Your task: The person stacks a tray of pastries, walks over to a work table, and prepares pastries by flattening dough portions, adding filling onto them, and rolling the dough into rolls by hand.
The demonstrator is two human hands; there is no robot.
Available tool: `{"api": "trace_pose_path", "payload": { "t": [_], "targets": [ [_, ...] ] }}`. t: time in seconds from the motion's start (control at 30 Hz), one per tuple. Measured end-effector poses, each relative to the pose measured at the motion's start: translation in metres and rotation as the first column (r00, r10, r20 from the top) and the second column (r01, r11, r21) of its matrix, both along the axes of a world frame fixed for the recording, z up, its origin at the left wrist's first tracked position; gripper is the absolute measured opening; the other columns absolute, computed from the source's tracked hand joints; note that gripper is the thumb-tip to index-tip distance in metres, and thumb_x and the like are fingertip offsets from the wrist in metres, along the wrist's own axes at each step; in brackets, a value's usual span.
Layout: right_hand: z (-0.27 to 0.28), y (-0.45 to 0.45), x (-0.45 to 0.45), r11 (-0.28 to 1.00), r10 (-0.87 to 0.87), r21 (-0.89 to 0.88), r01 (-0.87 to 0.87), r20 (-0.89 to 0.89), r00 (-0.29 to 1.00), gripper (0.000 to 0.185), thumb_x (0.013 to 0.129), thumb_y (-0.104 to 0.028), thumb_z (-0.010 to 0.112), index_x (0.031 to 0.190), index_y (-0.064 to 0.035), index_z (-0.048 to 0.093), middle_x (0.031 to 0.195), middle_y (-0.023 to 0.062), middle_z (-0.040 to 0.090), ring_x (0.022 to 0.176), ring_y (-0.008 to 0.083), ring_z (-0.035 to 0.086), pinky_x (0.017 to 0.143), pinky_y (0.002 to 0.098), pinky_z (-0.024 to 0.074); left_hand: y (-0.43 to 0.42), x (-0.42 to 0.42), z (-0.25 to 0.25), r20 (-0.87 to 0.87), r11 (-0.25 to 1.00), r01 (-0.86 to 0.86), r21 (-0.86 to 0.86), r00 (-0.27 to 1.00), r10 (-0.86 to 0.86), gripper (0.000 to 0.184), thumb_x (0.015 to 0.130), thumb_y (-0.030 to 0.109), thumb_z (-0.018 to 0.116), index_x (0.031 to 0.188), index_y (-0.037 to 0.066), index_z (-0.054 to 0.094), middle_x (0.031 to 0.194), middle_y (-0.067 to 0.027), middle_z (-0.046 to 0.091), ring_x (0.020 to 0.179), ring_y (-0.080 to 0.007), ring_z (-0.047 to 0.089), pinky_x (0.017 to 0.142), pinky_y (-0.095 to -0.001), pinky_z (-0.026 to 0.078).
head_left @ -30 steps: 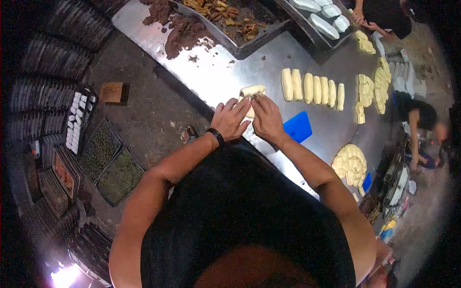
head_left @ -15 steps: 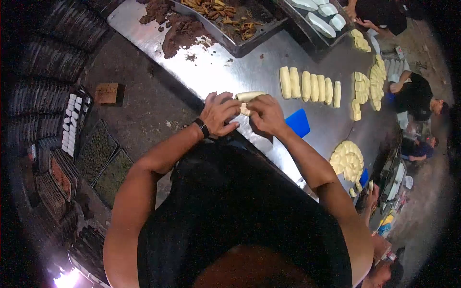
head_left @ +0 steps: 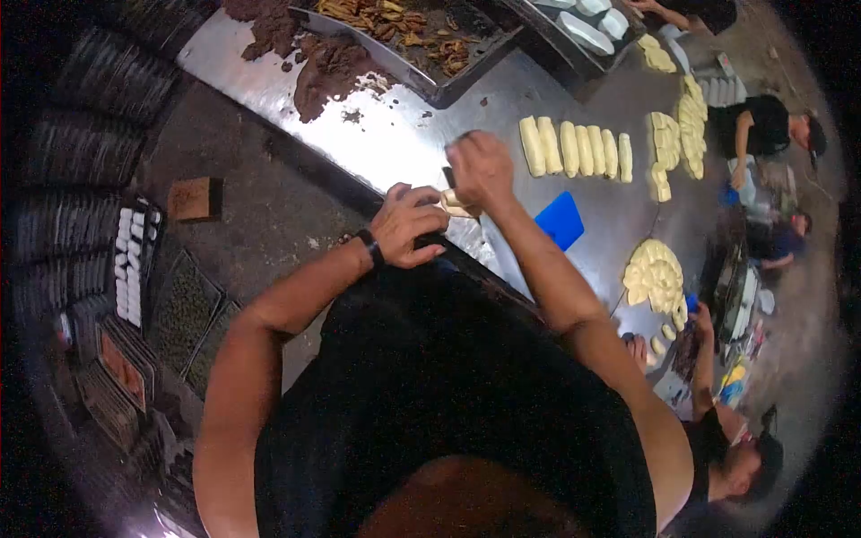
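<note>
My left hand (head_left: 411, 224), with a dark band at its wrist, rests at the table's near edge with fingers bent and a little apart, touching the left end of a small dough piece (head_left: 456, 203). Above the right end of that piece is my right hand (head_left: 482, 170), its fingers curled in; what they hold, if anything, is hidden. Something dark shows beside its fingertips. Several pale dough rolls (head_left: 583, 151) lie in a row to the right on the metal table (head_left: 502, 99). A blue scraper (head_left: 560, 221) lies near my right forearm.
Brown filling (head_left: 327, 76) and a tray (head_left: 430, 90) of brown strips are at the back. Another tray (head_left: 583, 67) holds white dishes. Flattened dough (head_left: 665, 143) and a dough heap (head_left: 653, 273) lie right. Co-workers stand along the right; one's hand (head_left: 704, 321) is near the heap.
My right hand has lifted away from the dough's near side and curled, moving up. The earlier roll between my hands is now mostly covered. A co-worker has leaned in at the lower right.
</note>
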State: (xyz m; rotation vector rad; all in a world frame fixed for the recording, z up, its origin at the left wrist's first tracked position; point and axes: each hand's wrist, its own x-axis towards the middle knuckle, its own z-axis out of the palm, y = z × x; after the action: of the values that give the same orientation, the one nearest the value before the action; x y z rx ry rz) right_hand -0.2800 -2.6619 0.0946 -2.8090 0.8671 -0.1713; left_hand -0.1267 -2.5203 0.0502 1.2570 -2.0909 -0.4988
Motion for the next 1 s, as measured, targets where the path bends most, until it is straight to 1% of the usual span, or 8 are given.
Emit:
{"api": "trace_pose_path", "payload": {
  "t": [0.07,0.17,0.27,0.5,0.63,0.8,0.9,1.0],
  "targets": [
    [-0.028,0.028,0.0,0.989,-0.089,-0.093,0.111,0.211,0.973,0.029,0.086,-0.026,0.058,0.108,-0.0078,0.065,0.117,0.0158,0.06,0.113,0.0375,0.054,0.092,0.0456,0.0427,0.019,0.022,-0.004,-0.084,0.999,-0.001,-0.037,0.996,-0.003,0.036,0.074,0.031,0.071,0.104,0.011,0.065,0.119,-0.0051,0.062,0.12,-0.0282,0.049,0.096,-0.05,0.033],
    [-0.033,0.081,-0.04,0.977,-0.147,-0.167,0.13,-0.089,0.985,0.047,0.086,-0.03,0.059,0.129,-0.0114,0.054,0.138,0.0147,0.046,0.128,0.0377,0.041,0.096,0.0511,0.0383,0.059,0.073,-0.014,-0.162,0.951,-0.309,-0.006,0.939,0.304,0.032,0.077,0.026,0.07,0.104,0.009,0.066,0.112,-0.0069,0.066,0.109,-0.029,0.056,0.093,-0.0443,0.037],
    [-0.044,0.077,-0.034,0.964,-0.188,-0.204,0.171,-0.066,0.98,0.052,0.085,-0.033,0.059,0.133,-0.0128,0.051,0.144,0.0152,0.039,0.133,0.0386,0.035,0.101,0.0553,0.0326,0.073,0.108,-0.025,-0.185,0.888,-0.46,0.022,0.871,0.456,0.028,0.079,0.02,0.067,0.105,0.008,0.066,0.109,-0.0077,0.067,0.106,-0.0293,0.057,0.091,-0.0432,0.038],
    [-0.037,0.036,0.013,0.854,-0.483,-0.087,0.513,0.232,0.844,0.064,0.08,-0.038,0.064,0.136,-0.01,0.046,0.128,0.0216,0.045,0.123,0.0404,0.039,0.103,0.0496,0.0306,-0.013,0.088,0.013,-0.238,0.961,-0.253,-0.112,0.946,0.221,0.023,0.079,0.011,0.064,0.102,0.006,0.066,0.105,-0.0074,0.068,0.102,-0.0273,0.058,0.092,-0.0402,0.038],
    [-0.008,0.08,-0.028,0.945,-0.318,0.124,0.303,0.119,0.941,0.078,0.08,-0.045,0.063,0.141,-0.0041,0.036,0.116,0.0194,0.049,0.113,0.0356,0.045,0.099,0.0475,0.0332,-0.052,0.068,0.022,-0.341,0.947,-0.247,-0.206,0.925,0.167,0.022,0.08,0.01,0.063,0.101,0.006,0.067,0.102,-0.0084,0.068,0.101,-0.0273,0.059,0.092,-0.0398,0.04],
    [-0.015,0.049,-0.06,0.988,-0.104,0.13,0.079,0.204,0.973,0.027,0.086,-0.017,0.058,0.112,-0.0129,0.061,0.093,0.0085,0.062,0.088,0.0273,0.059,0.073,0.0422,0.0486,-0.075,0.034,-0.001,-0.495,0.958,-0.262,0.111,0.822,0.283,0.019,0.086,0.01,0.061,0.103,0.003,0.066,0.104,-0.0115,0.064,0.099,-0.0258,0.059,0.087,-0.0379,0.046],
    [0.021,0.021,-0.074,0.999,-0.034,0.023,0.026,0.464,0.885,0.035,0.08,-0.016,0.069,0.114,-0.0097,0.061,0.095,0.0093,0.064,0.087,0.0264,0.061,0.075,0.0393,0.0511,-0.091,0.02,-0.036,-0.595,0.946,-0.251,0.207,0.735,0.325,0.017,0.088,0.011,0.061,0.102,0.0,0.065,0.103,-0.0126,0.059,0.096,-0.0236,0.06,0.081,-0.0344,0.05],
    [0.085,-0.047,-0.116,0.865,0.041,-0.431,0.256,0.57,0.821,0.033,0.079,-0.019,0.074,0.109,-0.0083,0.065,0.096,0.0097,0.065,0.084,0.0244,0.063,0.072,0.0358,0.0522,-0.093,0.002,-0.021,-0.312,0.955,-0.292,0.052,0.904,0.293,0.014,0.086,0.011,0.061,0.095,0.001,0.064,0.099,-0.013,0.062,0.093,-0.0282,0.059,0.084,-0.0398,0.046]
  ]
}}
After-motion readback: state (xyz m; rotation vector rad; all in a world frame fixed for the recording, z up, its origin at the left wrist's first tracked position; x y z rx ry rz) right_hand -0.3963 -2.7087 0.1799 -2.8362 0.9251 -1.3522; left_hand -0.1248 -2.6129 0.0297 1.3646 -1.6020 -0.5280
